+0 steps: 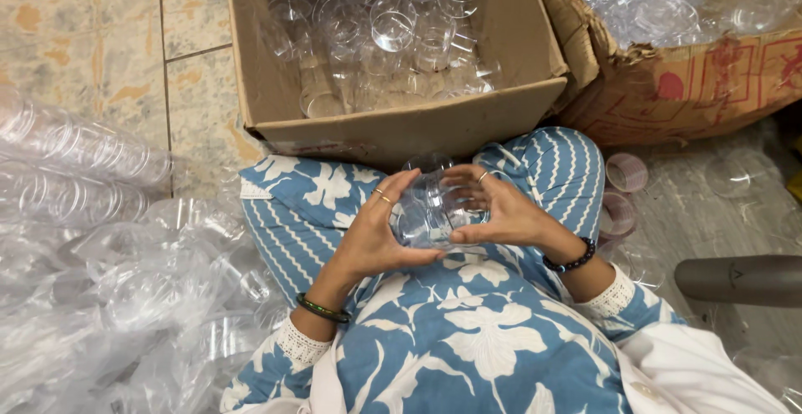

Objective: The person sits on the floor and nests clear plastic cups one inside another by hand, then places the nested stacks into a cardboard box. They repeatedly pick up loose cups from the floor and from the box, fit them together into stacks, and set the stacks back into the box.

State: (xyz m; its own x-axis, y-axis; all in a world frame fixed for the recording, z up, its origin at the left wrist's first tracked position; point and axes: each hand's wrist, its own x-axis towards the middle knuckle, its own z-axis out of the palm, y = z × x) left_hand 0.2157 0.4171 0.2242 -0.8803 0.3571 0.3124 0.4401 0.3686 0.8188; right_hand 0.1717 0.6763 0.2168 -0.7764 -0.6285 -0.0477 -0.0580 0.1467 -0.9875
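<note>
Both hands meet over my lap: left hand (380, 234) and right hand (497, 213) are wrapped around a clear plastic cup (430, 209), fingers cupping its sides so it sits steady between them. Ahead I see an open cardboard box (276, 88) full of matching cups, a second torn box (693, 88) beside it, and sleeves of stacked cups (75, 163) lying on the floor at left.
</note>
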